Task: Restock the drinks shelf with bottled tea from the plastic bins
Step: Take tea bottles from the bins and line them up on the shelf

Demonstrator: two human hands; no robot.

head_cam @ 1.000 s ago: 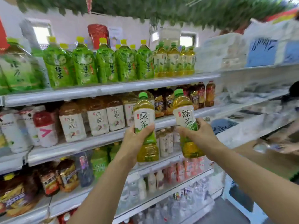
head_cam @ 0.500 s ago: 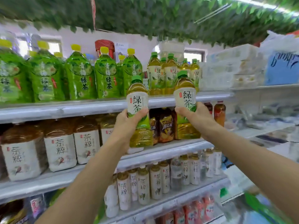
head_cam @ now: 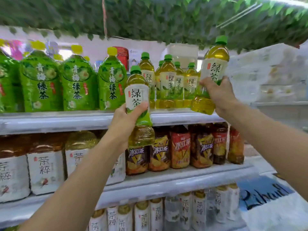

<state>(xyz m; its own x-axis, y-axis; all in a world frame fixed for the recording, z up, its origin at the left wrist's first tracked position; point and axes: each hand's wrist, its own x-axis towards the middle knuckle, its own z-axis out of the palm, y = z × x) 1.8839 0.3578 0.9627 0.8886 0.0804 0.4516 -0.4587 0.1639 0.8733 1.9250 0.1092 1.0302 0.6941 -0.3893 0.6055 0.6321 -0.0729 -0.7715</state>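
Left hand [head_cam: 128, 117] is gripping one green tea bottle [head_cam: 139, 104]; right hand [head_cam: 218, 94] is gripping another bottle [head_cam: 212, 70], tilted, at the top shelf [head_cam: 66, 121] front edge.

The person's two arms are showing as bare forearms, with the left forearm [head_cam: 80, 180] coming into the picture from about 7 o'clock and the right forearm [head_cam: 275, 139] from about 4 o'clock. Each is looking long and slim, narrowing toward the wrist. Bare skin is running unbroken from the picture's edge up to the left hand [head_cam: 126, 117] near the centre and the right hand [head_cam: 220, 95] at about 2 o'clock. Both hands are showing mostly their backs, and the fingertips are blurring too much for nails or finer marks to be told.
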